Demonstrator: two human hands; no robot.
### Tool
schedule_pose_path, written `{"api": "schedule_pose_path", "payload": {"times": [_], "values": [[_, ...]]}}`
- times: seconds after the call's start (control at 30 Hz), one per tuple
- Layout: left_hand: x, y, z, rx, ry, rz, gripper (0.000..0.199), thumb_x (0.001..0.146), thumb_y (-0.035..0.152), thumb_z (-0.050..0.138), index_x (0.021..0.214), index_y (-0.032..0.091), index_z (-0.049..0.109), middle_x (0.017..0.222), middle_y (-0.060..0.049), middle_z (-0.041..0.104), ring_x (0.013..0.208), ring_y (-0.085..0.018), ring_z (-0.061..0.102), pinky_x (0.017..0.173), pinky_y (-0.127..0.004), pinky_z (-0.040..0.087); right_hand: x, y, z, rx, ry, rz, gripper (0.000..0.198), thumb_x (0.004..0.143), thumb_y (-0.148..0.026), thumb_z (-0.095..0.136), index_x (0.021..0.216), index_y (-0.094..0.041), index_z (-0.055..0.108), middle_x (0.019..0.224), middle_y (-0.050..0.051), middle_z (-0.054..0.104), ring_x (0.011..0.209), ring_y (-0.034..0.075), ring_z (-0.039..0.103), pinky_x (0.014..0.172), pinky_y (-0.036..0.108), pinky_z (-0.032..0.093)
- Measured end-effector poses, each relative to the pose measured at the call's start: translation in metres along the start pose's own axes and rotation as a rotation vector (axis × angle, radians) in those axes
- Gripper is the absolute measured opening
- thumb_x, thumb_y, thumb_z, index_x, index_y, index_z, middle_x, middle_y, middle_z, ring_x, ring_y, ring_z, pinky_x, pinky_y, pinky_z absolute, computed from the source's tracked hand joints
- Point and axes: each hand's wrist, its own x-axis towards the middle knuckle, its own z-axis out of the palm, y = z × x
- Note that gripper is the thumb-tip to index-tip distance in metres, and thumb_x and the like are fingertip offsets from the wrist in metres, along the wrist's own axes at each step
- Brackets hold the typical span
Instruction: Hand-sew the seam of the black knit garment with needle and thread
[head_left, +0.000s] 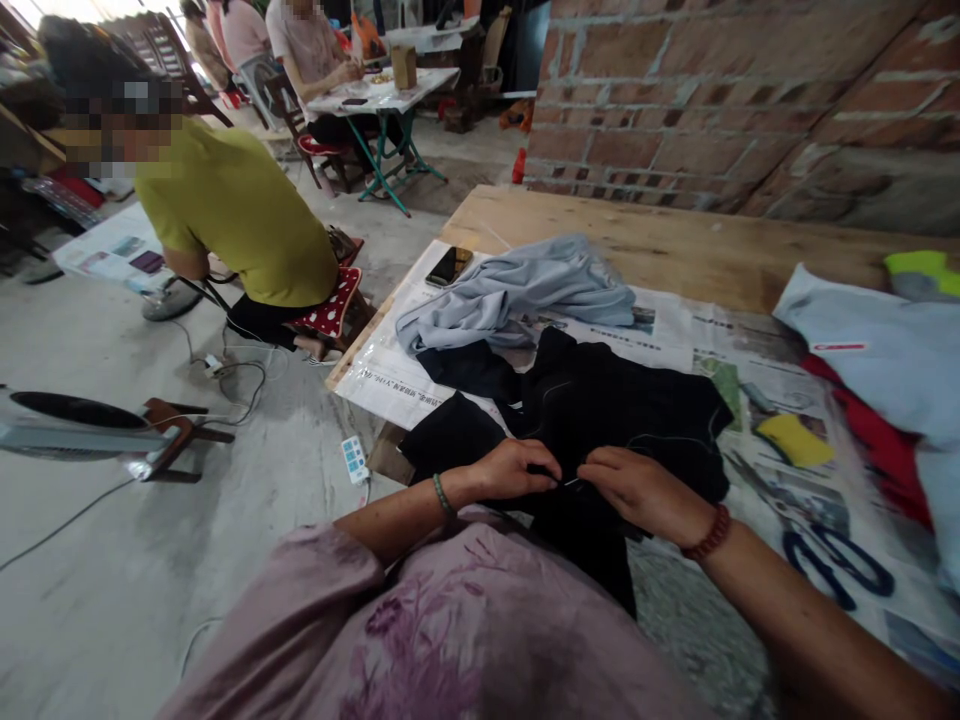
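Note:
A black garment (600, 400) lies bunched at the table's near edge, with part hanging down in front of me. My left hand (521, 468) is closed, pinching the garment's near edge. Just right of it, my right hand (637, 488) is closed too, its thumb and fingertips pinched together at the cloth. A thin pale sliver shows between the two hands; whether it is a needle or thread I cannot tell. Large scissors (814, 535) with dark blue handles lie right of my right hand, beside a yellow piece (795, 440).
Newspaper (675, 320) under clear plastic covers the wooden table (525, 210). On it are a light grey cloth (525, 285), a phone (448, 266) and white and red cloth at right. A person in yellow-green (232, 210) sits left, near a fan (75, 425) and cables.

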Motion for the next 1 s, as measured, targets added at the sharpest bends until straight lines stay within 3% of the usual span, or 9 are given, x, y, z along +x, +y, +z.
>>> {"api": "schedule_pose_path", "payload": {"times": [0.23,0.63,1.0], "values": [[-0.002,0.001,0.003,-0.051,-0.001,0.006,0.009,0.077,0.012,0.061,0.084,0.012,0.067,0.083,-0.005,0.063,0.077,-0.011,0.058,0.073,-0.02,0.046,-0.002,0.004,0.011,0.137,0.005,-0.01,0.031,0.084,-0.007,0.034,0.09,-0.019,0.061,0.075,0.004,0.056,0.069,0.012,0.051,0.061,0.022,0.04],[0.0,0.001,0.003,-0.125,-0.012,-0.08,0.01,0.077,0.014,0.062,0.086,0.012,0.067,0.087,-0.005,0.066,0.081,-0.012,0.061,0.077,-0.021,0.046,-0.004,0.0,0.018,0.138,0.102,-0.053,0.033,0.085,-0.007,0.032,0.099,-0.02,0.059,0.075,0.004,0.056,0.068,0.011,0.052,0.059,0.021,0.041],[-0.003,0.002,0.002,-0.095,-0.098,-0.074,0.016,0.083,0.014,0.054,0.093,0.012,0.066,0.09,-0.005,0.066,0.082,-0.012,0.061,0.077,-0.021,0.046,0.005,-0.004,0.006,0.251,0.015,0.039,0.027,0.087,-0.017,0.036,0.085,-0.021,0.063,0.076,0.003,0.052,0.066,0.01,0.05,0.059,0.02,0.04]]}}
